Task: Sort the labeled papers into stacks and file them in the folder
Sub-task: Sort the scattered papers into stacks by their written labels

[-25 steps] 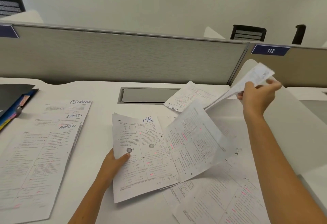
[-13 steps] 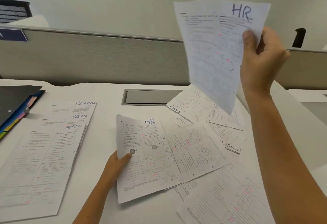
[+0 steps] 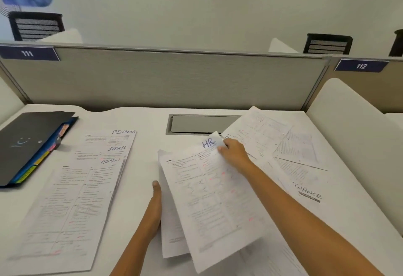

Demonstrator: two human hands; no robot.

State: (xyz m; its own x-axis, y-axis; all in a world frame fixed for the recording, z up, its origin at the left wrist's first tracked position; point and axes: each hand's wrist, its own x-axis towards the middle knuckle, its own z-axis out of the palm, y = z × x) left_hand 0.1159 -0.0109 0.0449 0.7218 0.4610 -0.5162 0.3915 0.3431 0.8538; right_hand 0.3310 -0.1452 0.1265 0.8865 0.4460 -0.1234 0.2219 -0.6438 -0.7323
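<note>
An "HR" sheet (image 3: 213,199) is pinched at its top corner by the right hand (image 3: 234,152), over the desk's middle. Sheets beneath (image 3: 172,232) are steadied by the flat left hand (image 3: 156,206). "FINANCE", "SPORTS", "ADMIN" head the left stacks (image 3: 74,199); the folder (image 3: 24,145) lies far left.

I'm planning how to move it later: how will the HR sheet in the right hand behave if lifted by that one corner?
Probably floppy: the HR sheet is a single thin page, and the right hand pinches only its top corner. Likely very light, so it may flutter. It may also slide easily, since it lies on another smooth page that the left hand steadies.
</note>
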